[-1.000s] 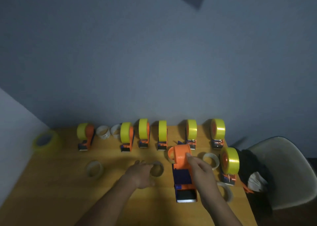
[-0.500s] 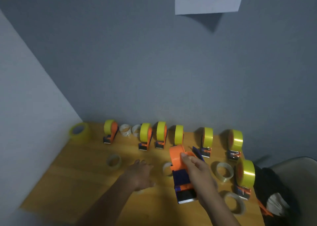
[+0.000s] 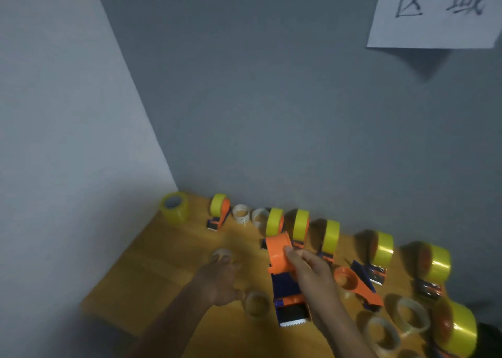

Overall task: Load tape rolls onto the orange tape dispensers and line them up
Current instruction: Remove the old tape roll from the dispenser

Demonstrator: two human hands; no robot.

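From my remote seat, all I could see of the person was two forearms and two hands. Both forearms were bare as far as they showed; no sleeve, cuff or glove covered them. The left hand (image 3: 221, 280) wore no ring or watch that I could make out, though motion blur softened its outline and smeared its fingers (image 3: 225, 260). The right hand (image 3: 312, 272) was sharper, and it too was bare, with nothing at the wrist. Dim light left finer detail, such as the nails, too murky for me to tell.
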